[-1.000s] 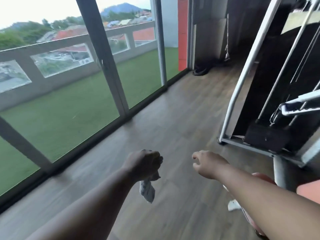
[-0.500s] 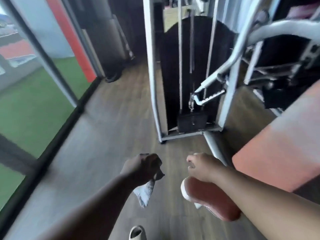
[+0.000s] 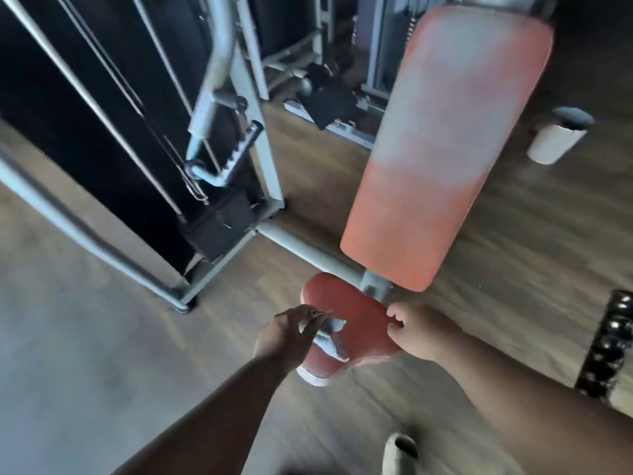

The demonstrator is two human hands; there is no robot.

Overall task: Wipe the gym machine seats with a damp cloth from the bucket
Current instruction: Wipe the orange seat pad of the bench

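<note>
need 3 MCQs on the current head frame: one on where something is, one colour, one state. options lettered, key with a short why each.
1. Where is the cloth?
A. on the floor by the window
B. on the red seat pad, under the left hand
C. draped over the tall backrest

2. What colour is the seat pad?
A. black
B. blue
C. red

3. What is the right hand doing?
A. holding the right edge of the seat pad, fingers curled
B. holding the cloth
C. gripping a cable handle

Key: 1 B, the light cloth lies against the seat top where the left hand grips it. 2 C, the small pad is red, like the paler backrest behind it. 3 A, its curled fingers sit at the pad's right rim, with no cloth in them.
</note>
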